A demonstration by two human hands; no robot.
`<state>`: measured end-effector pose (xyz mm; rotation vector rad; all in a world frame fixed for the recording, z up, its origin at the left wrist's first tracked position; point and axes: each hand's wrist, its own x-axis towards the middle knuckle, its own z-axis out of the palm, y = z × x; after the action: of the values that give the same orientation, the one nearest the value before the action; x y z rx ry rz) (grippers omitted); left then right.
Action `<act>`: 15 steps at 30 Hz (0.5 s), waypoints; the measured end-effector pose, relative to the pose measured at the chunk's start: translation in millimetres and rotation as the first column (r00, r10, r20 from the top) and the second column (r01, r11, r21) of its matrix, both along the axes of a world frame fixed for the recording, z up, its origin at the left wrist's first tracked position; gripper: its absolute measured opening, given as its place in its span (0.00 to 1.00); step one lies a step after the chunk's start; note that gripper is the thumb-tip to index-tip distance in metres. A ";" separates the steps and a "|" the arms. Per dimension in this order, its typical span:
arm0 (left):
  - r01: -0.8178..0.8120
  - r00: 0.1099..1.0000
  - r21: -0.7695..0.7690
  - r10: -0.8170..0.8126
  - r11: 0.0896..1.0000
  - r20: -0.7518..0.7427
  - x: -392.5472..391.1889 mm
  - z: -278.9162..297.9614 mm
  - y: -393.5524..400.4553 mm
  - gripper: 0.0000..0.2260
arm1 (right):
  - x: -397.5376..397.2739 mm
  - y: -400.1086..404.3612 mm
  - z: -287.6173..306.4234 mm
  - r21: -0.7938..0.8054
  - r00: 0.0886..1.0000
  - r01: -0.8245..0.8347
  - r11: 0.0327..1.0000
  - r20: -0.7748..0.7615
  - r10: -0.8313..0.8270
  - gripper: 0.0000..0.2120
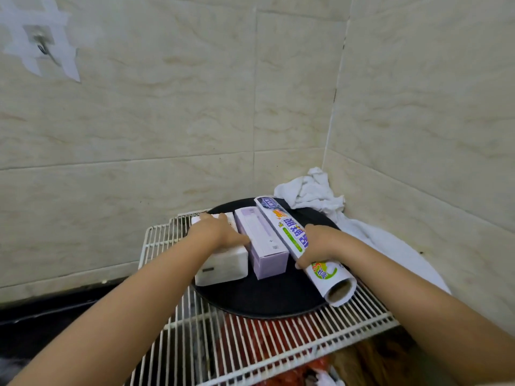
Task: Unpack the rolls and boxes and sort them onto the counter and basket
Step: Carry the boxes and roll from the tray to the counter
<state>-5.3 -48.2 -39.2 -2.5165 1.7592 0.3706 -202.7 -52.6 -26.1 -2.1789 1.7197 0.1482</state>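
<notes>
A white box (223,267), a pale purple box (263,240) and a printed roll of cling film (320,260) lie side by side on a round black tray (267,298). The tray sits on a white wire rack (278,344). My left hand (220,232) rests flat on top of the white box, its fingers reaching toward the far end and its thumb against the purple box. My right hand (320,245) grips the roll around its middle, fingers curled over it.
A crumpled white cloth (312,190) lies in the tiled corner behind the tray. A white round surface (404,252) shows under the rack at right. Red bags (259,338) lie below the wires. A dark counter (55,310) runs at left.
</notes>
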 end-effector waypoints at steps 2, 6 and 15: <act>0.022 0.999 0.024 -0.023 0.999 0.039 -0.8 0.4 1.6 0.42 | -8.0 0.3 1.9 0.014 0.999 0.039 0.999 0.010 -0.039 0.23; 0.024 0.993 0.045 -0.029 0.999 0.117 -4.0 1.7 1.7 0.41 | -11.9 1.4 -4.9 -0.102 0.994 0.027 0.994 -0.103 -0.038 0.32; 0.118 0.981 0.100 -0.131 0.988 0.145 -14.5 19.2 8.9 0.27 | 22.9 13.0 -35.0 -0.349 0.912 0.039 0.936 -0.370 -0.176 0.44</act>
<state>-19.8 -39.3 -20.0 -2.2929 1.7880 0.2406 -179.8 -39.6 -61.1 -2.4086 2.2294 0.3077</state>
